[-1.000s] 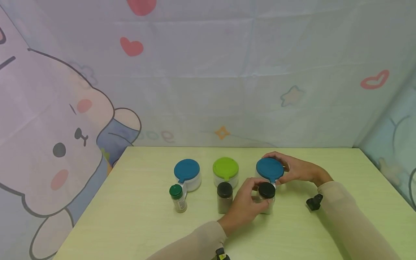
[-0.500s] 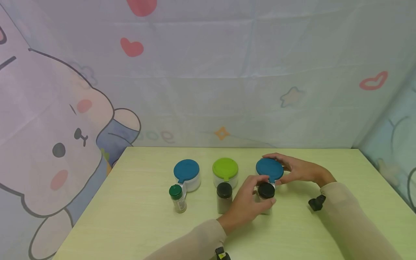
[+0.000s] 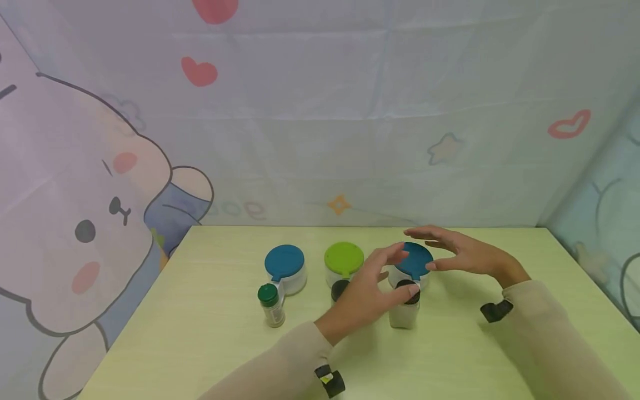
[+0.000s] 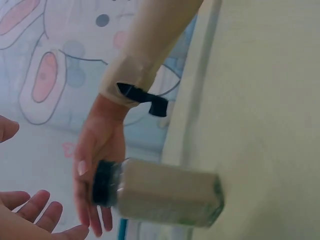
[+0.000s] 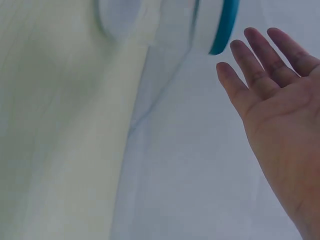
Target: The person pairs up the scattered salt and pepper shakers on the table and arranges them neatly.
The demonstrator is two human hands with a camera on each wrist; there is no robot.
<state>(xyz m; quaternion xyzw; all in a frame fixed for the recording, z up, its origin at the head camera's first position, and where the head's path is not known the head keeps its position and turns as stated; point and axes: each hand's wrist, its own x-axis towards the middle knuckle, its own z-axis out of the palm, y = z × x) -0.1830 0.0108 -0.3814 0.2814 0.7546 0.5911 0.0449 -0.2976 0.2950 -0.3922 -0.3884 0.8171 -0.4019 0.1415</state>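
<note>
My left hand (image 3: 362, 294) is raised with fingers spread, just left of a clear spice jar (image 3: 404, 315) with a black cap. In the left wrist view that jar (image 4: 167, 192) stands free of the fingers. My right hand (image 3: 465, 253) hovers at the right side of a white round container with a blue lid (image 3: 417, 261), thumb and fingers apart. The right wrist view shows those fingers extended near the blue lid (image 5: 227, 25), a gap between them. A second black-capped jar (image 3: 340, 289) is mostly hidden behind my left hand.
A green-lidded container (image 3: 344, 257) stands in the middle of the back row. On the left is another blue-lidded container (image 3: 285, 261), with a green-capped shaker bottle (image 3: 272, 305) in front of it. A printed cloth (image 3: 300, 139) hangs behind the table's back edge.
My left hand has let go of the black-capped jar and moved up and left. My right hand has come off the blue-lidded container, lifting slightly and shifting right. Jar and container stay in place.
</note>
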